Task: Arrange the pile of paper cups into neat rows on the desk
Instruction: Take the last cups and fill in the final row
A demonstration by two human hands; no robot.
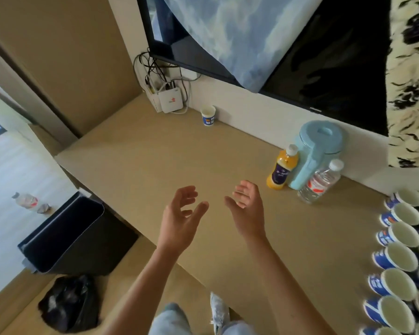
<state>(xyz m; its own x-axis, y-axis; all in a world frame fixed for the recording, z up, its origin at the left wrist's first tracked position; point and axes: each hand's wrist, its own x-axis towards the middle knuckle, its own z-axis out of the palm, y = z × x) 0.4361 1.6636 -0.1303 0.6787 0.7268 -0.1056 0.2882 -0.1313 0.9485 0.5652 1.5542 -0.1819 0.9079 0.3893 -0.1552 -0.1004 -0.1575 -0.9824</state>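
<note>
Two hands, left (pixel 179 217) and right (pixel 248 206), are held apart and empty above the counter (pixel 136 165); the lone cup (pixel 208 115) by the wall should be fetched to the rows of cups (pixel 402 250) at right.

The rows of paper cups (pixel 402 250) at the desk's (pixel 155 153) right end are cut off by the frame; their print is blurred.
</note>
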